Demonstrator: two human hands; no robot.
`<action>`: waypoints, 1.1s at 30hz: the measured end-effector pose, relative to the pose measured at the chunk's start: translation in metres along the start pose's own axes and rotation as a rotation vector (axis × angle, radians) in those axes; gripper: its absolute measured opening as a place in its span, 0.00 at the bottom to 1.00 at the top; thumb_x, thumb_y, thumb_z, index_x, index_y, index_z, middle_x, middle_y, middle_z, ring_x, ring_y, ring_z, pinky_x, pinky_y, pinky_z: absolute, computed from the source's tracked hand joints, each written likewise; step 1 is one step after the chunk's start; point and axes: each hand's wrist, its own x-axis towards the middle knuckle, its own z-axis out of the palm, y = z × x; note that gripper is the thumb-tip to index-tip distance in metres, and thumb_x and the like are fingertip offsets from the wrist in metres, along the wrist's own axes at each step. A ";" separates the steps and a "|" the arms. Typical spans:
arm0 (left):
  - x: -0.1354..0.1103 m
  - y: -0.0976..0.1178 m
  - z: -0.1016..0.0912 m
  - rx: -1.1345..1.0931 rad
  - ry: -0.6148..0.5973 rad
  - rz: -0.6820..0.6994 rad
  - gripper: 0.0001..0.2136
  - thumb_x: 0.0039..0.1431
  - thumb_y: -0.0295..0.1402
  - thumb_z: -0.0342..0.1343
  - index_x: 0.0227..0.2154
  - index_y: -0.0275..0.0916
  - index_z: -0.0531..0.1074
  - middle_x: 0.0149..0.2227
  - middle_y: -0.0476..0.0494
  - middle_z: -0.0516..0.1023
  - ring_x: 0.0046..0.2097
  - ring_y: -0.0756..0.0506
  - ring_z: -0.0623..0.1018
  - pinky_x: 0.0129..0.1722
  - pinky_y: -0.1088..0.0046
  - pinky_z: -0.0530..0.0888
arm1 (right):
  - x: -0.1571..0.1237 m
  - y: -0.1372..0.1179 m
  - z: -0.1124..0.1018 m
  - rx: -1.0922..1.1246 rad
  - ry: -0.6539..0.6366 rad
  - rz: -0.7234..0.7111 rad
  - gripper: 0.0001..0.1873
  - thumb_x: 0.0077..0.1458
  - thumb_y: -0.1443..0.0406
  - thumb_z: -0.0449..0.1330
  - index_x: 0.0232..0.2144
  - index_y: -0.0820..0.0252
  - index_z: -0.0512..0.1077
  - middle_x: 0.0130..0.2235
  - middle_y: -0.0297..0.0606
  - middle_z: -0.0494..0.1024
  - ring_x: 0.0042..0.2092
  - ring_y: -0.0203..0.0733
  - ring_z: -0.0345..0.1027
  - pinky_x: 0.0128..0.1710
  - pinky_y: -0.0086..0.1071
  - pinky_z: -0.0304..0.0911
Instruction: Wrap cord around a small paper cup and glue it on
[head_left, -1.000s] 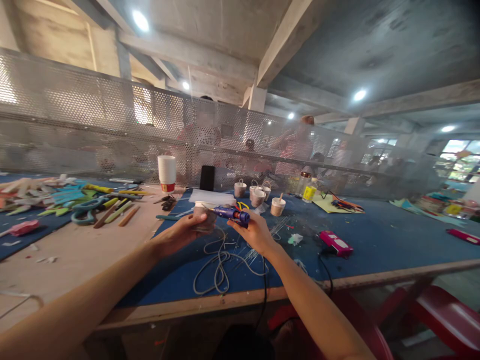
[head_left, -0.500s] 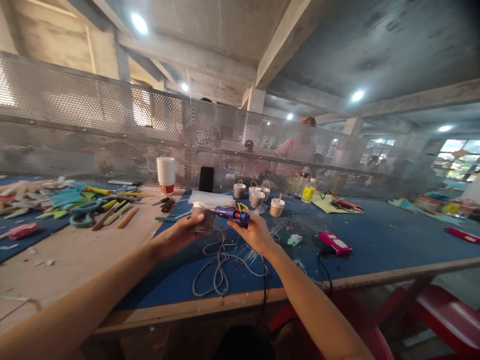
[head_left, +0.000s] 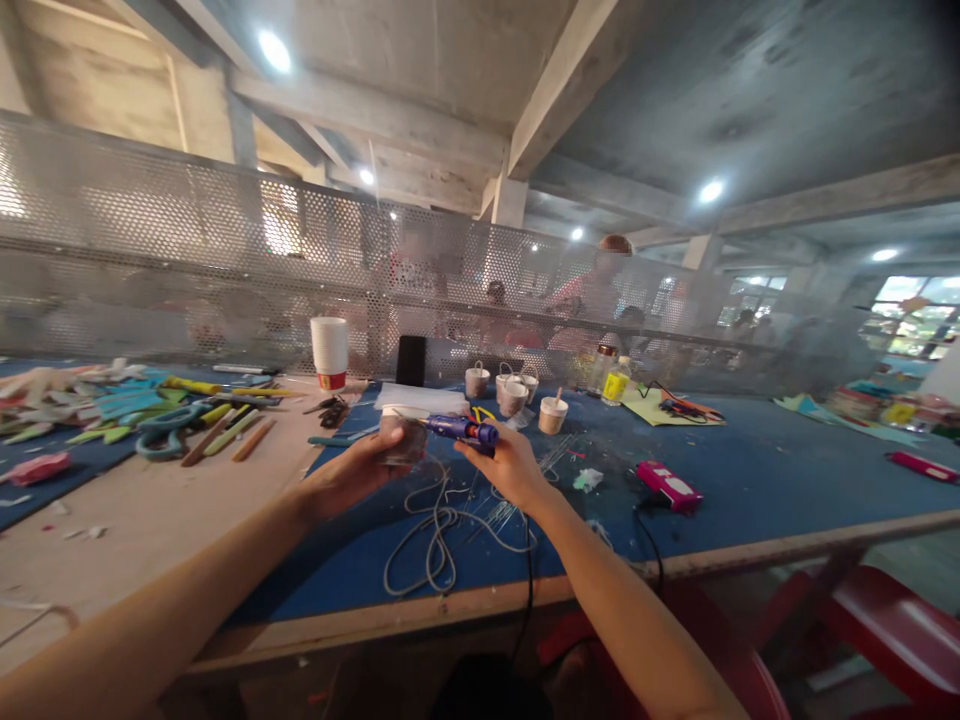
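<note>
My left hand [head_left: 365, 462] is wrapped round a small brown-and-white cup [head_left: 405, 443], held up over the blue mat. In my right hand [head_left: 514, 462] is a blue glue gun [head_left: 461, 429], its nozzle pointing left at the cup's upper side; whether the tip touches cannot be made out. A grey cord [head_left: 442, 535] lies in loops on the mat below both hands. Behind the hands stand several small cups with cord handles [head_left: 513, 398], and a cup with a stick [head_left: 553, 415] is to their right.
A stack of white paper cups [head_left: 330, 352] and a black phone [head_left: 411, 360] stand at the back. Scissors [head_left: 169, 430] and clay tools [head_left: 232, 430] lie left. On the right are a yellow-labelled bottle [head_left: 616, 382] and a magenta box [head_left: 669, 485]. A perforated metal screen [head_left: 187, 270] closes the back.
The view has shifted very slightly. Both hands keep their hold on the cup and the glue gun, with almost no movement between them.
</note>
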 end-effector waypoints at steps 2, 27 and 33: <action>0.000 0.000 0.000 -0.001 0.006 -0.002 0.13 0.61 0.34 0.64 0.46 0.36 0.80 0.46 0.38 0.83 0.46 0.41 0.82 0.45 0.69 0.77 | 0.000 0.001 0.000 0.007 -0.001 0.003 0.14 0.62 0.53 0.62 0.43 0.54 0.77 0.42 0.42 0.81 0.46 0.49 0.77 0.46 0.36 0.69; -0.005 0.008 0.011 -0.031 0.033 -0.019 0.13 0.60 0.31 0.65 0.46 0.33 0.79 0.46 0.38 0.84 0.48 0.42 0.81 0.49 0.70 0.77 | 0.014 0.035 0.004 0.848 -0.068 0.738 0.16 0.46 0.55 0.70 0.26 0.61 0.71 0.22 0.30 0.72 0.23 0.33 0.66 0.24 0.27 0.61; -0.004 0.004 0.012 0.053 -0.038 -0.005 0.13 0.58 0.30 0.66 0.46 0.33 0.79 0.45 0.41 0.84 0.48 0.42 0.80 0.54 0.68 0.74 | 0.008 0.056 0.006 0.621 -0.062 0.798 0.20 0.39 0.53 0.74 0.26 0.63 0.78 0.22 0.32 0.75 0.25 0.35 0.66 0.25 0.27 0.60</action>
